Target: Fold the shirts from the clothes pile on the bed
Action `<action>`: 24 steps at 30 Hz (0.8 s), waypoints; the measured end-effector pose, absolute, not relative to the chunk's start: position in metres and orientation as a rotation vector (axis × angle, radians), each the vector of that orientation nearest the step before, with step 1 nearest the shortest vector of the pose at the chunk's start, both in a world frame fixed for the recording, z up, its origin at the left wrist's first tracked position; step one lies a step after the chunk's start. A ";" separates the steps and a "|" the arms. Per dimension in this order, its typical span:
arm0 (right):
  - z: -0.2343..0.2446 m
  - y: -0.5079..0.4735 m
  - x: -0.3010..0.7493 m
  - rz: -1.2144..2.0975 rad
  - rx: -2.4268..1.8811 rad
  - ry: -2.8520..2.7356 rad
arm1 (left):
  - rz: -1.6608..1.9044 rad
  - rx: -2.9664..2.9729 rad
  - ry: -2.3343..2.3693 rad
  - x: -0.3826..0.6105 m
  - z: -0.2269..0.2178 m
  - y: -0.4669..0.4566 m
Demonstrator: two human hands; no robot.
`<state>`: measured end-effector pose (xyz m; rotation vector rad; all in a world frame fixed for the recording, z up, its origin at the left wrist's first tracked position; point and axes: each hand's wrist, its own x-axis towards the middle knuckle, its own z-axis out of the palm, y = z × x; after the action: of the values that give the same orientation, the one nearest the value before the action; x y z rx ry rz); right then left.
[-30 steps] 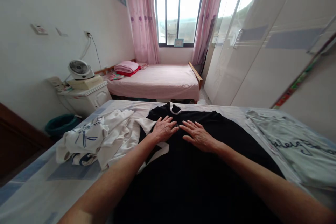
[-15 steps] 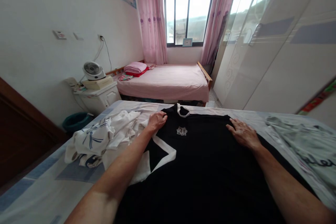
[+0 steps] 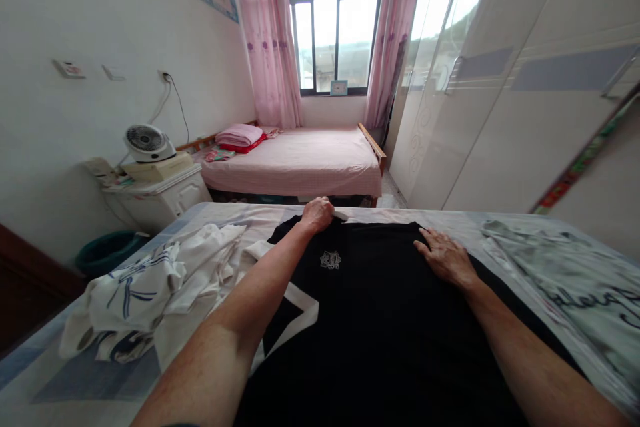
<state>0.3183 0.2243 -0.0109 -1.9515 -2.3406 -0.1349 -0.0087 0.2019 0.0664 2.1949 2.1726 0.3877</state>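
A black shirt (image 3: 385, 307) with a white trim and a small pale emblem (image 3: 331, 259) on the chest lies spread over the near bed. At its collar, my left hand (image 3: 319, 215) has its fingers curled closed on the fabric. It covers most of the neck opening, and a bit of white collar shows beside it. My right hand (image 3: 445, 255) rests flat near the right shoulder, fingers spread on the cloth. To the left sits a crumpled heap of white clothes (image 3: 200, 267) with dark blue stripes.
A pale green garment with dark lettering (image 3: 585, 273) lies on the right of the patterned bed sheet (image 3: 90, 380). Beyond are a pink-covered bed (image 3: 305, 160), a white cabinet (image 3: 175, 193) bearing a fan (image 3: 147, 141), a teal bin (image 3: 107, 252) and a white wardrobe (image 3: 500, 113).
My left hand has moved from the shirt's left shoulder to the collar and closed there. My right hand stays on the right shoulder. The whole view has shifted, with the room sliding left.
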 end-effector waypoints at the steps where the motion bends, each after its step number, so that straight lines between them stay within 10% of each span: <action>1: -0.011 0.225 0.318 -0.132 -1.953 -2.339 | 0.422 2.137 2.252 -0.007 0.067 0.207; 24: -0.009 0.222 0.320 -0.153 -1.861 -2.401 | 0.319 2.648 1.963 -0.035 0.041 0.125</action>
<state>0.3197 0.2220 -0.0095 -1.8614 -2.4011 -0.1525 -0.0354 0.1245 0.0410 2.6481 1.9625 0.3187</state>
